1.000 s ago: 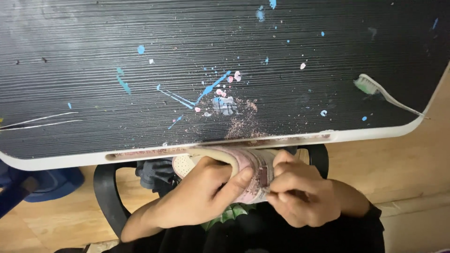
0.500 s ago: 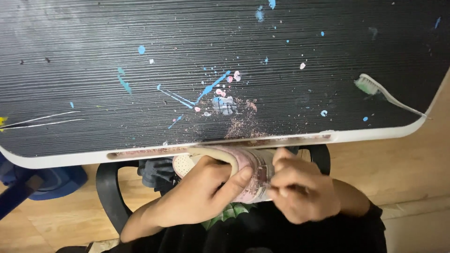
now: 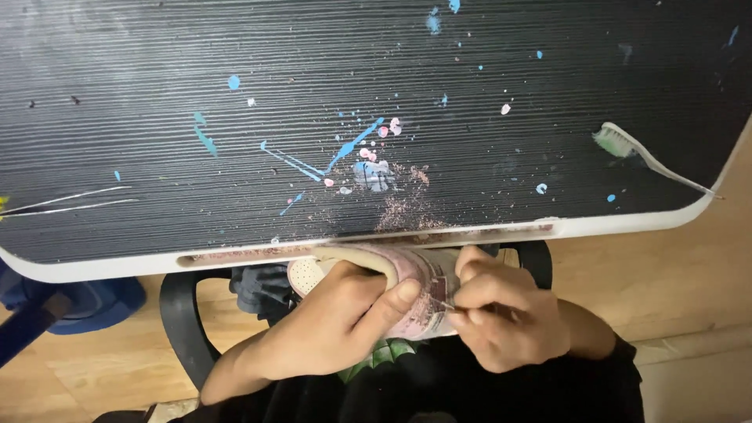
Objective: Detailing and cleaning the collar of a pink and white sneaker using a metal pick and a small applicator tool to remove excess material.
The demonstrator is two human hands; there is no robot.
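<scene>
My left hand (image 3: 337, 321) grips a pale pink and cream shoe (image 3: 415, 274) held sole-side up just below the near edge of the black ribbed table (image 3: 235, 47). My right hand (image 3: 509, 313) is closed on a thin metal tool (image 3: 442, 304) whose tip touches the shoe's sole beside my left thumb. Brownish crumbs and dust (image 3: 403, 207) lie on the table right above the shoe.
A green-headed toothbrush (image 3: 642, 157) lies at the table's right edge. Metal tweezers (image 3: 70, 202) lie at the left. Blue and pink paint specks dot the tabletop. A black chair frame (image 3: 184, 321), a blue object (image 3: 86, 301) and wooden floor show below.
My right hand has shifted slightly on the shoe sole with the thin tool. My left hand and the shoe stay in place.
</scene>
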